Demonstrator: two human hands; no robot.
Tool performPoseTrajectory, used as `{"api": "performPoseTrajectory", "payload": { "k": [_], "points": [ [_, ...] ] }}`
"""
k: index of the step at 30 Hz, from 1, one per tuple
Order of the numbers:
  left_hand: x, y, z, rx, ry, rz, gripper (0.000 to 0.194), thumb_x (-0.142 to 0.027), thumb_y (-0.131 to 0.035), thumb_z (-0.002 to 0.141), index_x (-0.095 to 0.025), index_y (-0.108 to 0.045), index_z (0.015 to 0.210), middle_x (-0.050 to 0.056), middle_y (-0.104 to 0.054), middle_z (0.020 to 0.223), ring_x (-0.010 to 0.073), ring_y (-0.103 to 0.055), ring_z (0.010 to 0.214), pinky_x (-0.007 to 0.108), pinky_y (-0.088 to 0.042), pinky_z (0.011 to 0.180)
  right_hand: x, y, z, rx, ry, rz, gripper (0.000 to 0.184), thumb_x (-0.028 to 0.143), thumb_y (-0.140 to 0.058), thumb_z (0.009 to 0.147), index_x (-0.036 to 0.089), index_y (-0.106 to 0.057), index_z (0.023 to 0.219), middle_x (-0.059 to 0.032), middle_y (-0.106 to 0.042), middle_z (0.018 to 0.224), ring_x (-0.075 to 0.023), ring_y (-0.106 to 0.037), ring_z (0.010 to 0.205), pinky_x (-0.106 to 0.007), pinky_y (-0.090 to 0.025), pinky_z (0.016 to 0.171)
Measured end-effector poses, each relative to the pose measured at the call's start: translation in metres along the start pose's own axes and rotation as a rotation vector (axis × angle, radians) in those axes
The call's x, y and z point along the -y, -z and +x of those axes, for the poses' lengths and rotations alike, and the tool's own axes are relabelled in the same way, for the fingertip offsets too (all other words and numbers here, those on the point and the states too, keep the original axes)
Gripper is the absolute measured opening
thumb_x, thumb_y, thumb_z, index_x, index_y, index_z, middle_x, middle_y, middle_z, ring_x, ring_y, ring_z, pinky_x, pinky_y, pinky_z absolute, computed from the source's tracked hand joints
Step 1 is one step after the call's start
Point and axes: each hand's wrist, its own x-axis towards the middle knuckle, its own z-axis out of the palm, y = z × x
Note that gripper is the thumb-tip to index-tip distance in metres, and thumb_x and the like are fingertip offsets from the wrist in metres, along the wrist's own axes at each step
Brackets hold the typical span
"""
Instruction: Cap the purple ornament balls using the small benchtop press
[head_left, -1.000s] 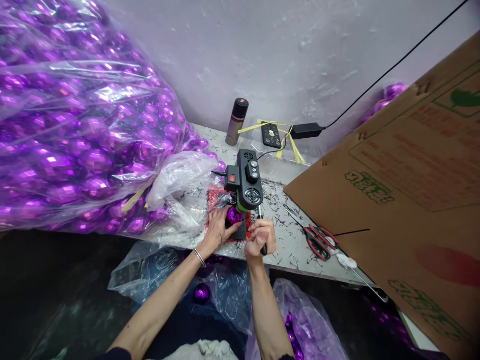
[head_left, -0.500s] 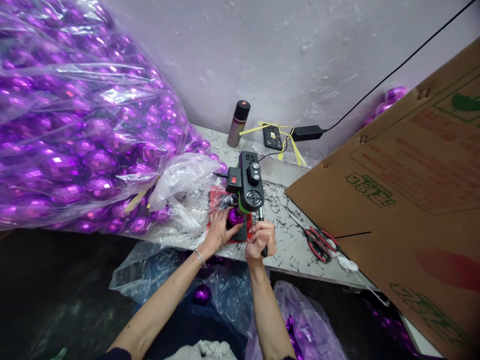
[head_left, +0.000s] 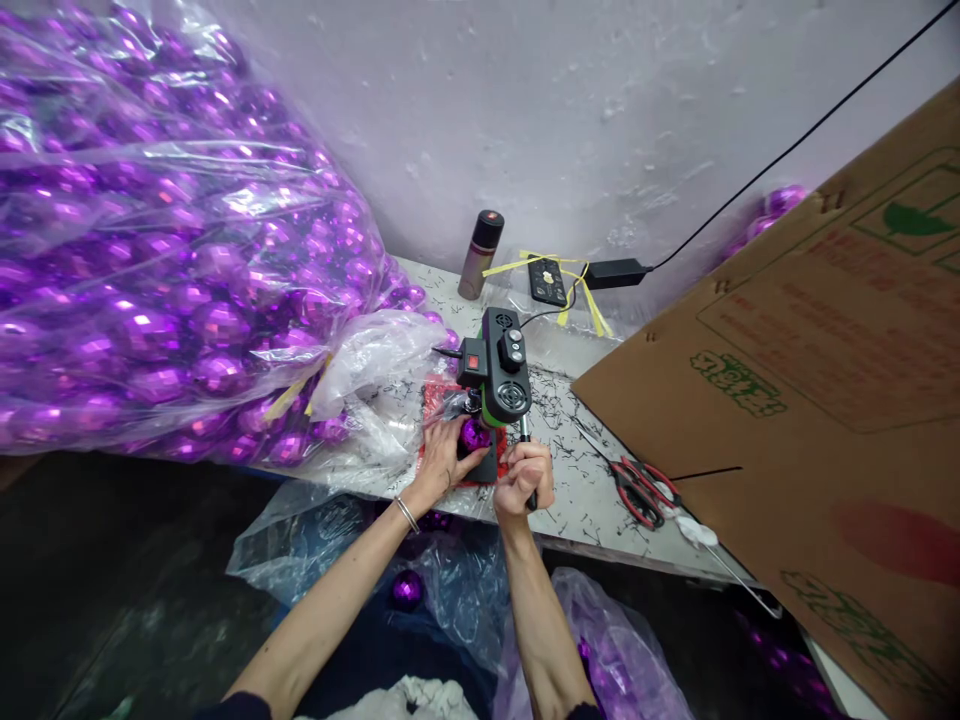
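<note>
Thumb and fingers of my left hand (head_left: pixel 442 462) are wrapped round a shiny purple ball ornament (head_left: pixel 473 436). The ball sits beneath the head of a small black-and-green bench press machine (head_left: pixel 507 362), which has round vents and a red switch. My right hand (head_left: pixel 526 475) is closed round the machine's black-gripped lever (head_left: pixel 524 430), at its right front. A red mat (head_left: pixel 435 396) lies under the machine's base. What the press touches on the ball's top is hidden by the machine's head.
A huge clear bag of purple balls (head_left: pixel 187 300) fills the left. A cardboard box (head_left: pixel 780 420) stands right, with red-handled scissors (head_left: pixel 637 490) beside it. Behind are a bottle (head_left: pixel 480 255), a phone (head_left: pixel 547 281) and a power adapter (head_left: pixel 616 273). One loose purple ball (head_left: pixel 406 590) rests on plastic below.
The view has shifted slightly, so everything appears a little lower and to the right. Both hands keep the same hold on the ball and the lever.
</note>
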Motion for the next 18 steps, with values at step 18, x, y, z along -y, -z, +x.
{"api": "performPoseTrajectory", "payload": {
  "k": [18],
  "points": [
    [-0.003, 0.041, -0.066, 0.075, -0.197, -0.093, 0.058, -0.034, -0.070, 0.099, -0.022, -0.051, 0.153, 0.019, -0.067, 0.146, 0.0344, -0.066, 0.136, 0.056, -0.054, 0.115, 0.043, 0.003, 0.058, 0.041, -0.128, -0.022, 0.044, 0.030, -0.050, 0.109, 0.023, -0.052, 0.065, 0.0031, -0.051, 0.062, -0.0130, -0.055, 0.059, -0.031, -0.042, 0.057]
  ]
}}
